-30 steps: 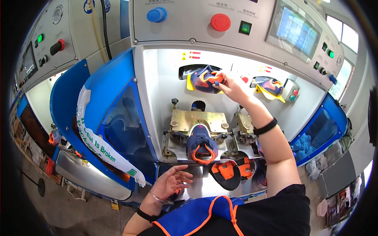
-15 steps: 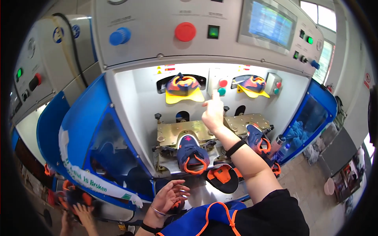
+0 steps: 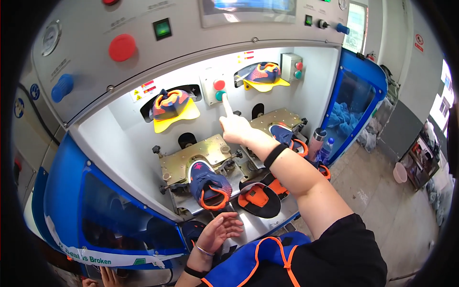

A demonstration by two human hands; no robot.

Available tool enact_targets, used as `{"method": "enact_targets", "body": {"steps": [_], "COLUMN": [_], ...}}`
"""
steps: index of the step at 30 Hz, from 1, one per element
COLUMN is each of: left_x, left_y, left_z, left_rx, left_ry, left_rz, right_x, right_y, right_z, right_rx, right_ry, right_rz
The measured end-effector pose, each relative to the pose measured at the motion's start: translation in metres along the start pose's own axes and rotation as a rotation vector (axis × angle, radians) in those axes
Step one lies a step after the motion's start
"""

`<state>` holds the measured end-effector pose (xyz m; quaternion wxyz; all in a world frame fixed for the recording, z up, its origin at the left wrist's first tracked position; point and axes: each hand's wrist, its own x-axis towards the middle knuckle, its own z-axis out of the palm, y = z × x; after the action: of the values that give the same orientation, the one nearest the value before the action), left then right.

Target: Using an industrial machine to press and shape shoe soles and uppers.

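Note:
My right hand (image 3: 235, 128) reaches into the lit bay of a grey machine, index finger stretched out and the other fingers curled, holding nothing. Its fingertip is at a green button (image 3: 219, 96) below a red button (image 3: 219, 85); whether it presses cannot be told. My left hand (image 3: 221, 232), empty with fingers loosely spread, hovers below a navy shoe (image 3: 205, 183) with orange lining. That shoe lies at a brass-coloured plate (image 3: 191, 155). A second navy shoe (image 3: 282, 135) is at the right plate, partly behind my forearm. Above, navy-orange shoe uppers sit over yellow flaps (image 3: 178, 117) in two wall openings.
A black piece with an orange patch (image 3: 260, 200) lies on the front ledge. Blue-framed side panels (image 3: 356, 103) flank the bay. A tumbler (image 3: 316, 142) and a bottle (image 3: 327, 149) stand at the right. Another person's hand (image 3: 108, 276) shows at lower left.
The view has swung right, so the machine appears farther left. My right index finger has come down to the green button. My left hand stays empty near the front ledge.

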<state>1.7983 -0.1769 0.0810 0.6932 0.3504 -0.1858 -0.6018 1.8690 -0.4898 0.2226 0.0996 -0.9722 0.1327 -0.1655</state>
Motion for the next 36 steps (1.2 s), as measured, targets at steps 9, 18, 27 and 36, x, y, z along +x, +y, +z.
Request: {"method": "enact_targets", "body": {"steps": [9, 18, 27, 36], "left_x": [0.020, 0.068, 0.179, 0.296], "left_y": [-0.022, -0.039, -0.068, -0.087], "left_z": [0.015, 0.036, 0.095, 0.143], "left_rx": [0.033, 0.106, 0.215, 0.166], "left_ry": [0.080, 0.208, 0.180, 0.509], "left_rz": [0.043, -0.031, -0.145, -0.129], "right_x": [-0.125, -0.340, -0.455, -0.421], "right_y": [0.034, 0.147, 0.264, 0.294], "right_z": [0.063, 0.117, 0.171, 0.147], "right_rx": [0.387, 0.522, 1.038, 1.483], "right_ry": [0.149, -0.194, -0.126, -0.032], "right_rz": [-0.338, 0.172, 1.122, 1.384]}}
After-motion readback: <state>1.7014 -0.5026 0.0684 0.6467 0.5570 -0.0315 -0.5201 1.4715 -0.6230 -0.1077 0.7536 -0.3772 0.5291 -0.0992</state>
